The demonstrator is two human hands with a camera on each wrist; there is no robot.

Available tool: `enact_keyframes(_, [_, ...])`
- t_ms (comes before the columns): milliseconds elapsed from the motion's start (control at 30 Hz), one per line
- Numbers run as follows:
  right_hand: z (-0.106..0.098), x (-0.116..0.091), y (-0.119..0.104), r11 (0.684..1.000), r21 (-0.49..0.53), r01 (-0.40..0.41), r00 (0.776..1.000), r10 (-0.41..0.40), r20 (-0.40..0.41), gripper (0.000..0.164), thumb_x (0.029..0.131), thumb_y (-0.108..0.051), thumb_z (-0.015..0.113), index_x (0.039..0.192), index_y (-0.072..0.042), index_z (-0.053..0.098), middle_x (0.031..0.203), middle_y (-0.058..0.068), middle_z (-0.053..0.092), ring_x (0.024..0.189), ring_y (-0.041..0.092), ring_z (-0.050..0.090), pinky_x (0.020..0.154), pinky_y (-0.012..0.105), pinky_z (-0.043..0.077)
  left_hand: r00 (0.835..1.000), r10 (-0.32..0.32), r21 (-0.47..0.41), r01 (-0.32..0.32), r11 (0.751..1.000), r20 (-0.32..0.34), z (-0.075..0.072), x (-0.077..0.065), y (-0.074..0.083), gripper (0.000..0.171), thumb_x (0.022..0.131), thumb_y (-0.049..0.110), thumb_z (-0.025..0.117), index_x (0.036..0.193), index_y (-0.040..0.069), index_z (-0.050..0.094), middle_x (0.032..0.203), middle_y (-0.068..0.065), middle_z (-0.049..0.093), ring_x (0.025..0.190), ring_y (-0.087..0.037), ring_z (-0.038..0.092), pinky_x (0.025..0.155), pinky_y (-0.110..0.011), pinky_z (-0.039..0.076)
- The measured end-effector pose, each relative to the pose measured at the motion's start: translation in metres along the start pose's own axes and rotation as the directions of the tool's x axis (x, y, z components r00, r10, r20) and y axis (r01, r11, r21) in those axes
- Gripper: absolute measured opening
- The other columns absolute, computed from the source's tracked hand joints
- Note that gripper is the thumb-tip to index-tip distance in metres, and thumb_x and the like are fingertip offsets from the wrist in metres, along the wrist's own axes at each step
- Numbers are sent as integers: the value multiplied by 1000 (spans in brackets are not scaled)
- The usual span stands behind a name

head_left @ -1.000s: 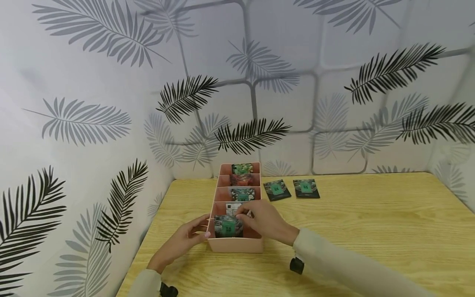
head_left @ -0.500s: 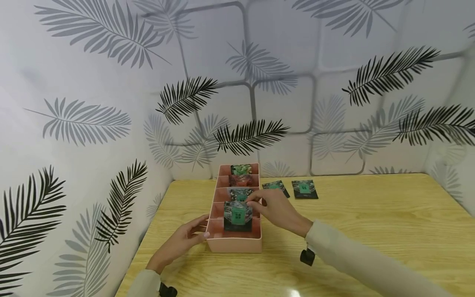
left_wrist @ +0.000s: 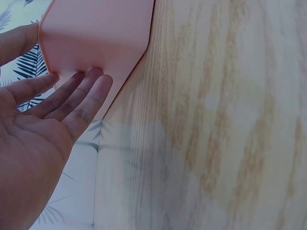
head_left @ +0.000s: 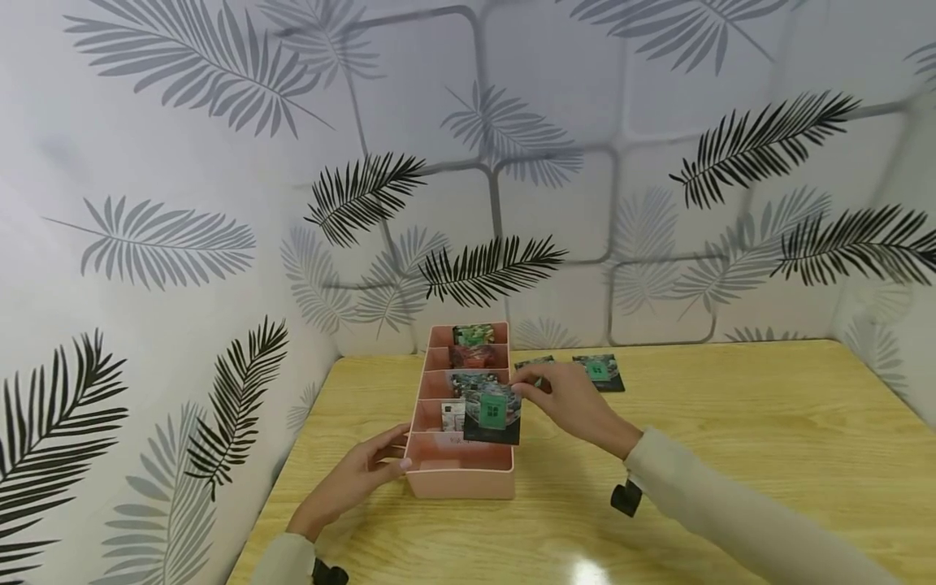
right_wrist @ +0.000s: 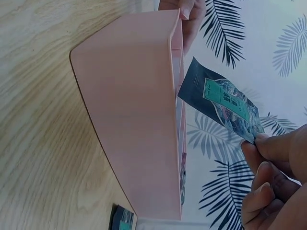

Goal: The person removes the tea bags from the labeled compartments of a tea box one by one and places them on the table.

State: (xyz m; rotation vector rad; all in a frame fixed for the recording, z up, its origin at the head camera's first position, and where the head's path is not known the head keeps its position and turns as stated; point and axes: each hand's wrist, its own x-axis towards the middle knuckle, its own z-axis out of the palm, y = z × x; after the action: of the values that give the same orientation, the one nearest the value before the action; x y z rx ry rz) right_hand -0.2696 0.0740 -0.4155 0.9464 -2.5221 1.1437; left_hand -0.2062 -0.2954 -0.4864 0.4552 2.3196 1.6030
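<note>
My right hand pinches a dark packet with a green label by its upper corner, between thumb and fingertips. The packet is tilted and hangs above the front right of a pink divided box, over its rim. My left hand rests against the box's left side near the front corner. In the left wrist view its nearly straight fingers touch the pink wall, with the thumb at the rim. The box's front compartment shows no packet; a pale packet stands in the compartment behind.
Further back in the box stand a dark packet, a red packet and a green packet. Two dark packets lie on the wooden table right of the box; one is partly behind my right hand. Leaf-patterned wall stands behind.
My right hand has lifted the dark packet out of the front compartment and moved it up and to the right. My left hand stays at the box's side.
</note>
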Motion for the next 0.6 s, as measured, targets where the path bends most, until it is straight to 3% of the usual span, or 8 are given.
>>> enact_keyframes(200, [-10, -2, 12, 999, -4, -40, 999, 40, -13, 13, 101, -23, 69, 108, -17, 79, 84, -4, 73, 54, 9, 52, 53, 29, 41, 1000, -4, -6, 4, 1000, 3, 0, 0, 1, 66, 106, 26, 61, 162, 9, 31, 147, -17, 51, 133, -35, 51, 97, -29, 52])
enact_keyframes(600, [-31, -12, 34, 995, -21, -94, 995, 93, -46, 14, 100, -21, 70, 108, -13, 79, 79, -7, 69, 54, 10, 47, 53, 29, 39, 1000, 2, 13, -2, 1000, 6, 0, 0, 1, 64, 107, 23, 60, 162, 9, 31, 148, -19, 51, 133, -36, 52, 97, -27, 51])
